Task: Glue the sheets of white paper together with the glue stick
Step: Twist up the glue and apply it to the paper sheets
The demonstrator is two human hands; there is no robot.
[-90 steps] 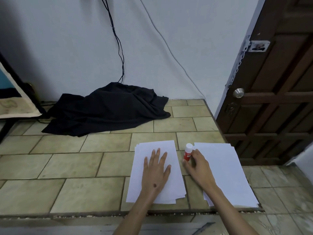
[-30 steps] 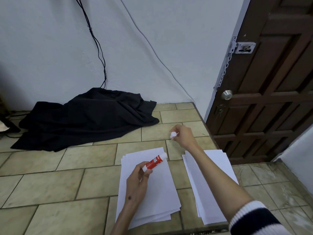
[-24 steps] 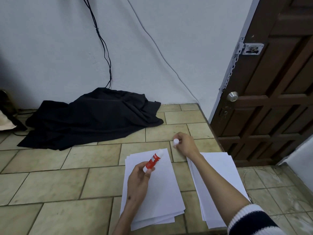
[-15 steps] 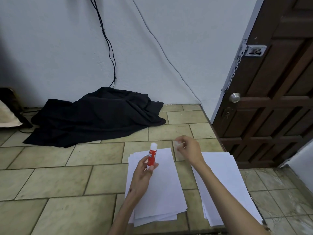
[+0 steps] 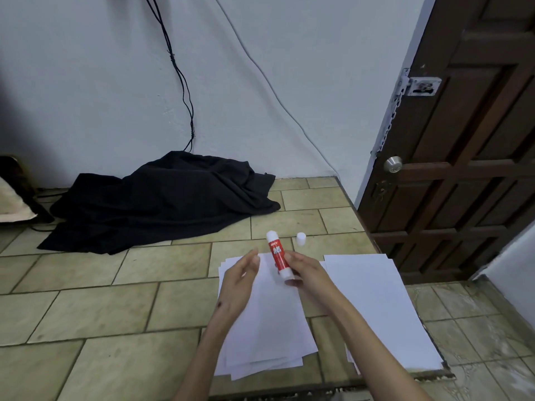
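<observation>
Right hand (image 5: 301, 270) holds the uncapped glue stick (image 5: 278, 257) upright above the left paper stack (image 5: 260, 322); left hand (image 5: 240, 279) beside it, fingers relaxed. Cap (image 5: 301, 238) stands on the tiled tabletop (image 5: 115, 285); second stack (image 5: 376, 299) right, black cloth (image 5: 162, 198) behind.

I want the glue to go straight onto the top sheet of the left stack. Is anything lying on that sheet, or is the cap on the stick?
Nothing visible lies on the left stack. The cap stands on the tiles beyond it, off the glue stick, which the right hand holds above the sheet.
</observation>
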